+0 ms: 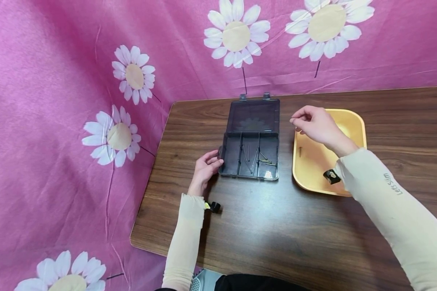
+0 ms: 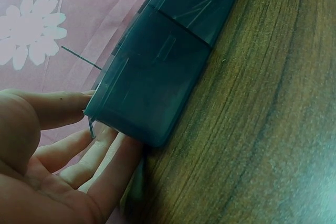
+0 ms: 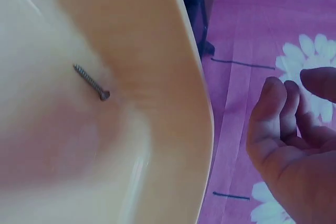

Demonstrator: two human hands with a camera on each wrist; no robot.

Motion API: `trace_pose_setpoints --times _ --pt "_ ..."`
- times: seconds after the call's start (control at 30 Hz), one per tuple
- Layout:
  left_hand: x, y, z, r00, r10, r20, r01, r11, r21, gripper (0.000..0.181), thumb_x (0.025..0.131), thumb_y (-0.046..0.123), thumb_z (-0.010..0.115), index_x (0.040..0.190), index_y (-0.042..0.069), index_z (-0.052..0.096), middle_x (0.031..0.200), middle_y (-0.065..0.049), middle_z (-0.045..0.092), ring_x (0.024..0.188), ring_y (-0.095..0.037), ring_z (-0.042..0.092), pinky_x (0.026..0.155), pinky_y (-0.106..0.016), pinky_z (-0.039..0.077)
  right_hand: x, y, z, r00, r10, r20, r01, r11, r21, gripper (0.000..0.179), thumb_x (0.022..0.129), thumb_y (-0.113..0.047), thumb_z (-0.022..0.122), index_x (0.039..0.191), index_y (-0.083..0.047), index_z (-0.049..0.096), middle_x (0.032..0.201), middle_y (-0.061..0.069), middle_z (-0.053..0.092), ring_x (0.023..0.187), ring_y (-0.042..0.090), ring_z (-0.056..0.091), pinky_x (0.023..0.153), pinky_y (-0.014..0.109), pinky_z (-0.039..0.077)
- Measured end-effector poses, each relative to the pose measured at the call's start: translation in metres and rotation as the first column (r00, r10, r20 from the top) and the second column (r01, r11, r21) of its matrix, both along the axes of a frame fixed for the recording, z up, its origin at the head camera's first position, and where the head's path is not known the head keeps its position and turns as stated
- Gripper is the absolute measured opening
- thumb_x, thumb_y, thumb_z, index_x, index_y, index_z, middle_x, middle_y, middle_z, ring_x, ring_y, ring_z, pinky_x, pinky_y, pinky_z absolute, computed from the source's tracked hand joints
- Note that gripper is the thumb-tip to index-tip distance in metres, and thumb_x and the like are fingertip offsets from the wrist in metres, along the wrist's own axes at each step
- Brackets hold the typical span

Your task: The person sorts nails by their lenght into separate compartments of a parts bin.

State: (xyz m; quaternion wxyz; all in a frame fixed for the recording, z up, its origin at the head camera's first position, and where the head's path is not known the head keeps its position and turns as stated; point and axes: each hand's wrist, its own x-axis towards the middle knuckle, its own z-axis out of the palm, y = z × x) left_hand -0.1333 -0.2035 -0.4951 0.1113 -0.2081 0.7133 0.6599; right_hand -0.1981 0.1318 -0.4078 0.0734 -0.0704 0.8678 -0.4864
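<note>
A dark translucent compartment box [image 1: 230, 155] lies on the table with its lid [image 1: 253, 115] folded back. Long thin screws [image 1: 248, 153] lie in its middle compartment, and several brassy screws [image 1: 266, 161] in the right one. My left hand [image 1: 205, 167] holds the box's left side, thumb and fingers around its edge in the left wrist view. Above the upper left rim of a yellow tray [image 1: 360, 137] hovers my right hand [image 1: 318, 125], fingers bent and thumb near the fingertips, with nothing visible between them. One screw [image 3: 92, 82] lies inside the tray.
The wooden table [image 1: 240, 230] carries both containers, the tray standing right of the box. Pink cloth [image 1: 182, 52] with white daisies hangs behind and to the left. Small black wrist cameras [image 1: 215, 207] are strapped at both sleeves.
</note>
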Motion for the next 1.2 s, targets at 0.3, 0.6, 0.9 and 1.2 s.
trace_pose_setpoints --times 0.3,0.6,0.9,1.2 --pt "0.001 0.001 0.001 1.0 0.01 -0.001 -0.01 1.0 -0.01 0.043 0.076 0.005 0.068 0.117 0.014 0.058 0.105 -0.013 0.064 0.071 -0.006 0.06 0.062 -0.025 0.048 -0.002 0.023 -0.008 0.997 -0.056 0.05 0.059 0.995 -0.079 0.025 0.087 -0.019 0.056 0.097 0.005 0.056 0.063 -0.016 0.057 0.055 0.001 0.057 0.054 0.018 0.049" --pt "0.0 -0.001 -0.002 1.0 0.002 0.003 -0.002 1.0 -0.016 0.044 0.076 0.006 0.068 0.117 0.016 0.057 0.105 -0.012 0.064 0.071 -0.006 0.06 0.061 -0.024 0.048 -0.001 0.036 -0.017 0.981 0.02 0.193 -0.012 0.999 -0.042 0.028 0.088 -0.021 0.054 0.099 0.005 0.053 0.07 -0.015 0.057 0.063 0.005 0.058 0.062 0.02 0.05" --pt "0.001 0.0 0.0 1.0 -0.001 0.006 0.001 1.0 -0.016 0.044 0.077 0.006 0.068 0.118 0.015 0.057 0.106 -0.012 0.064 0.073 -0.008 0.06 0.063 -0.025 0.048 -0.003 0.037 -0.043 0.937 0.137 0.322 -0.148 0.989 0.009 0.029 0.085 -0.019 0.058 0.098 0.008 0.053 0.077 0.004 0.061 0.068 0.01 0.058 0.064 0.026 0.051" --pt "0.0 0.0 -0.001 1.0 0.006 0.011 -0.006 1.0 -0.017 0.043 0.076 0.007 0.069 0.116 0.017 0.058 0.104 -0.01 0.065 0.073 -0.007 0.061 0.064 -0.026 0.049 0.0 0.029 -0.059 0.921 0.182 0.344 -0.236 0.964 0.123 0.027 0.08 -0.016 0.063 0.092 0.007 0.055 0.068 0.004 0.059 0.062 0.011 0.054 0.054 0.023 0.045"
